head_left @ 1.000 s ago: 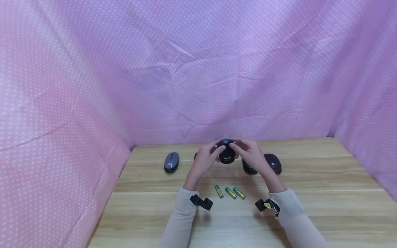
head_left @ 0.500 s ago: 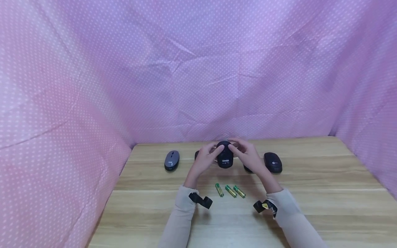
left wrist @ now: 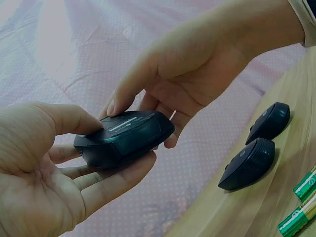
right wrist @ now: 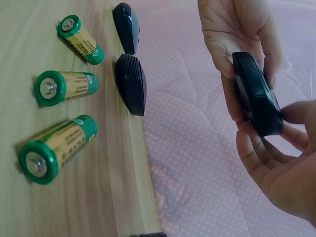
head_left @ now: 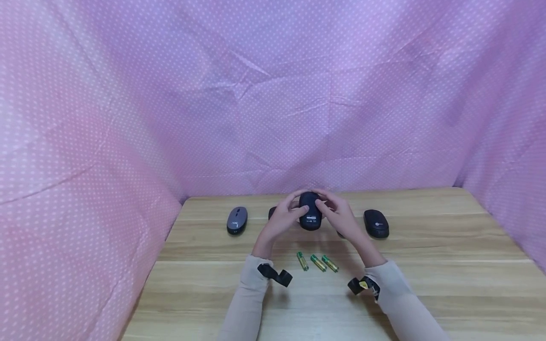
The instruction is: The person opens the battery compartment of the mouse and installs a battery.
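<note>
A black computer mouse [head_left: 310,211] is held up over the back of the table, its labelled underside turned toward the head view. The left hand [head_left: 283,218] grips one side, thumb on the underside and fingers beneath, as the left wrist view shows for the mouse [left wrist: 129,136]. From the other side the right hand [head_left: 341,219] pinches it, its thumb [left wrist: 123,98] also on the labelled face. In the right wrist view the mouse [right wrist: 254,94] appears edge-on between both hands. Several finger parts are hidden behind it.
Three green-and-gold batteries, including one at the left [head_left: 302,261], lie on the wooden table [head_left: 311,303] before the hands. A grey mouse [head_left: 236,220] rests at left, a black mouse [head_left: 376,223] at right. Two dark mice are partly hidden behind the hands. Pink dotted cloth [head_left: 273,118] surrounds the table.
The held mouse has tilted so that more of its underside shows in the head view. The left thumb has shifted lower along it; the right hand keeps its hold.
</note>
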The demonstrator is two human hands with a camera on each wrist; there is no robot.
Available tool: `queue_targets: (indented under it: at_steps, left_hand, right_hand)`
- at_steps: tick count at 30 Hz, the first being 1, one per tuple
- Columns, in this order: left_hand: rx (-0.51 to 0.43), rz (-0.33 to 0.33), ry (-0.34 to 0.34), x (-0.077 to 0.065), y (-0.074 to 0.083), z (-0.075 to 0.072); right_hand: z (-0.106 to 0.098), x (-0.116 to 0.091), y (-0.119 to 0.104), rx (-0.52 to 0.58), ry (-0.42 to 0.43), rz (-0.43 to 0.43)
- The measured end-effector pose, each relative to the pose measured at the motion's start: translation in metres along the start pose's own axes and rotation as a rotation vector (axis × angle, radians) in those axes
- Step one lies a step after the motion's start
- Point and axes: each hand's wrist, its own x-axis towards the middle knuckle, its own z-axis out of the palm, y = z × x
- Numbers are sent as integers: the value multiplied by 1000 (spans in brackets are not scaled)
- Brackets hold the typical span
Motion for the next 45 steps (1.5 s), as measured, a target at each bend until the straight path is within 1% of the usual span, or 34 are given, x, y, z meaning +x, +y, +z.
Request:
queue_targets:
  at_steps: [5, 8, 13, 17, 19, 24, 26, 28, 32, 34, 36, 41, 45]
  left_hand:
    - [-66, 15, 1, 0, 1, -1]
    - [-103, 22, -11, 0, 1, -2]
    - [-139, 30, -19, 0, 2, -2]
    - [-157, 35, -14, 0, 3, -1]
    - [-162, 37, -13, 0, 3, 0]
    - [-153, 39, -20, 1, 5, 2]
    - [-151, 40, -21, 1, 6, 3]
    - [-149, 41, -18, 0, 6, 3]
    - [-136, 34, -1, -1, 5, 2]
    - [-124, 24, 10, -1, 5, 0]
    - [-99, 11, 25, -1, 4, -1]
    - [-39, 0, 35, -1, 2, -3]
    - [-19, -3, 21, -1, 0, -4]
  right_hand:
    - [1, -1, -1, -38, -9, -34]
    - [2, -1, -1, -18, 6, -29]
    - [5, -1, -4, -2, 44, -18]
    - [7, -2, -7, -9, 68, -34]
    - [8, -4, -14, -10, 74, -45]
    - [6, -9, -37, -9, 93, -54]
    - [6, -10, -41, -4, 98, -56]
    - [6, -9, -38, 2, 99, -62]
    - [7, -5, -19, -2, 100, -69]
    - [8, -2, -8, -7, 98, -59]
    - [7, -2, -5, -15, 97, -53]
    - [7, -2, -8, -21, 118, -22]
    - [6, -6, -26, -25, 143, -15]
